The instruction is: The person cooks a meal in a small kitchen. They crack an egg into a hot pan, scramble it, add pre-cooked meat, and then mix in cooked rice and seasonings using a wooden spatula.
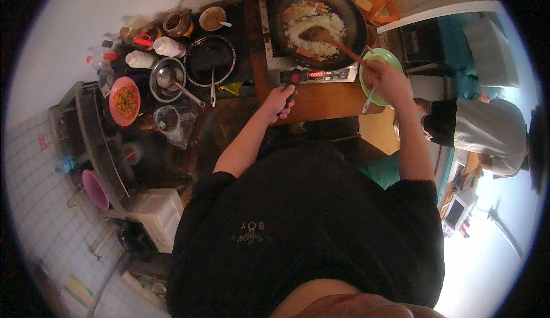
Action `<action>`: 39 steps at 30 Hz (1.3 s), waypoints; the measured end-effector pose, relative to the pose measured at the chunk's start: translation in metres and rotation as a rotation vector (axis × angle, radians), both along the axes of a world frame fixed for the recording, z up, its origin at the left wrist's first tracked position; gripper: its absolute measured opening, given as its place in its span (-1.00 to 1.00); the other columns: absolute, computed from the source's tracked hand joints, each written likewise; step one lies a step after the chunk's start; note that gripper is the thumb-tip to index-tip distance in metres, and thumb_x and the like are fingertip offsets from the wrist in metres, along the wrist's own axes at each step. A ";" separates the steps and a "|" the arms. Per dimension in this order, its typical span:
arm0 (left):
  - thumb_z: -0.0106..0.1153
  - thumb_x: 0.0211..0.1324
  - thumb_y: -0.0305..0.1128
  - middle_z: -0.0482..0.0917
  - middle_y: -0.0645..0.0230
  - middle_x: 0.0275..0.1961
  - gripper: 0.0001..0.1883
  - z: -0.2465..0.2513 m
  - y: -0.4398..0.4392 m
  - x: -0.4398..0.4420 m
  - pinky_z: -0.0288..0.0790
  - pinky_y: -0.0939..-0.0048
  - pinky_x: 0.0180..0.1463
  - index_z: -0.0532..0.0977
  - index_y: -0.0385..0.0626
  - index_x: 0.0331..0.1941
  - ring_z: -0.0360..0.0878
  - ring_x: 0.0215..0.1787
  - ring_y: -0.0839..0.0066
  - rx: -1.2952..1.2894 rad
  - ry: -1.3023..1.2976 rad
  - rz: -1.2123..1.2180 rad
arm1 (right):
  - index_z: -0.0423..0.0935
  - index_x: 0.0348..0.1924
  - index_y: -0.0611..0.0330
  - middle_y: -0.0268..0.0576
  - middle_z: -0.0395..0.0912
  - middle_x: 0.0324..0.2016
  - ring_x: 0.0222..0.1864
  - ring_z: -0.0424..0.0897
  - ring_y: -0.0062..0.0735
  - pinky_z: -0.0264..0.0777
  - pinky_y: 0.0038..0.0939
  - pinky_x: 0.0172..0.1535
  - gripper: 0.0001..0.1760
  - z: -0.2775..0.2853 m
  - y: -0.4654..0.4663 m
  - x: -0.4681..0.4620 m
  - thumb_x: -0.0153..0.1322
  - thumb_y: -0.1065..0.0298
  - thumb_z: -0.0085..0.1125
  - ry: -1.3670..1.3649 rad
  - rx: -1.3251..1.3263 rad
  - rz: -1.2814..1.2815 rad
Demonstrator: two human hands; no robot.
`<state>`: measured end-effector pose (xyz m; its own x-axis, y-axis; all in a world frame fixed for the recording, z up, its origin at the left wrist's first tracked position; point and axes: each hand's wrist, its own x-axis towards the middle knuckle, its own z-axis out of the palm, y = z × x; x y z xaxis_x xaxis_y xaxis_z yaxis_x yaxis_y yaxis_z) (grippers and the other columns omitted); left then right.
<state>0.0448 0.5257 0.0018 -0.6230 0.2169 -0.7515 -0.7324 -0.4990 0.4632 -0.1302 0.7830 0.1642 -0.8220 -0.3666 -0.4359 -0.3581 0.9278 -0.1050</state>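
Observation:
A dark frying pan (355,21) stands on an induction cooker (335,74) with a lit red display. My left hand (278,102) is closed round the pan's black and red handle (294,79). My right hand (389,82) grips the shaft of a wooden spatula (347,51), whose broad end rests in the food (324,22), which looks like fried rice with pinkish pieces. Under my right hand is a green bowl (396,58), partly hidden, with a white-handled spoon (368,102) leaning at its near side.
Left of the cooker are a black round pan (230,52), a steel bowl (153,87) with a ladle, a pink plate (113,107) of diced food, white bottles (168,47) and a crumpled plastic bag (176,125). Orange packaging (386,12) lies behind right. Another person (490,125) is at far right.

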 end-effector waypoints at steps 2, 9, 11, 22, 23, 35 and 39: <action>-0.01 0.51 0.07 0.39 0.49 -0.51 -0.62 0.000 0.000 -0.001 -0.01 0.48 -0.65 0.41 -0.02 -0.03 0.09 -0.71 0.65 0.006 -0.016 -0.006 | 0.52 0.29 -0.46 0.01 0.70 -0.14 -0.12 0.70 0.08 0.59 0.04 -0.05 -0.56 0.003 0.005 0.008 0.55 0.11 0.01 -0.078 0.043 0.039; 0.00 0.50 0.06 0.40 0.47 -0.51 -0.63 -0.006 0.001 -0.002 0.01 0.45 -0.66 0.40 -0.02 -0.03 0.14 -0.72 0.63 0.020 -0.003 -0.003 | 0.52 0.29 -0.41 0.01 0.69 -0.12 -0.10 0.67 0.11 0.55 0.03 -0.04 -0.56 0.000 -0.014 0.018 0.54 0.07 0.02 -0.011 -0.101 -0.032; -0.01 0.51 0.05 0.40 0.46 -0.51 -0.63 -0.006 0.001 -0.002 0.02 0.44 -0.67 0.40 -0.02 -0.03 0.15 -0.73 0.62 0.035 0.000 -0.006 | 0.53 0.28 -0.42 0.01 0.69 -0.10 -0.09 0.67 0.10 0.55 0.00 -0.01 -0.56 0.005 -0.019 0.015 0.53 0.10 0.02 -0.015 -0.007 -0.094; -0.02 0.50 0.02 0.36 0.48 -0.53 -0.66 -0.001 0.001 -0.003 0.02 0.48 -0.65 0.38 -0.01 -0.04 0.15 -0.70 0.62 -0.021 -0.020 -0.026 | 0.61 0.19 -0.28 0.00 0.70 -0.05 -0.06 0.68 0.10 0.57 0.03 0.01 -0.59 0.007 0.029 -0.013 0.52 0.01 0.01 0.067 0.015 -0.207; -0.02 0.50 0.02 0.36 0.48 -0.53 -0.67 -0.001 0.002 -0.003 0.02 0.48 -0.65 0.39 -0.01 -0.04 0.15 -0.70 0.62 -0.033 -0.020 -0.020 | 0.60 0.19 -0.29 0.00 0.70 -0.05 -0.06 0.68 0.10 0.57 0.03 0.02 -0.58 0.004 0.031 -0.014 0.52 0.01 0.01 0.074 -0.015 -0.232; -0.01 0.51 0.07 0.39 0.46 -0.51 -0.63 -0.002 -0.004 -0.006 0.06 0.47 -0.67 0.40 -0.02 -0.06 0.16 -0.72 0.64 0.029 0.008 -0.009 | 0.57 0.24 -0.35 0.01 0.70 -0.06 -0.08 0.69 0.11 0.57 0.03 0.02 -0.55 0.018 0.042 -0.006 0.52 -0.08 0.02 0.030 0.086 -0.177; -0.01 0.51 0.06 0.40 0.45 -0.51 -0.63 -0.003 -0.002 -0.005 0.09 0.46 -0.67 0.40 -0.02 -0.08 0.19 -0.71 0.63 0.058 -0.014 -0.019 | 0.56 0.25 -0.41 -0.01 0.71 -0.08 -0.09 0.70 0.09 0.58 0.02 0.03 -0.55 0.011 0.030 -0.007 0.53 -0.11 0.01 -0.007 0.032 -0.172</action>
<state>0.0401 0.5237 -0.0010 -0.6078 0.2724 -0.7459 -0.7483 -0.5108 0.4232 -0.1369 0.8135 0.1756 -0.8684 -0.2064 -0.4509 -0.1930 0.9782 -0.0761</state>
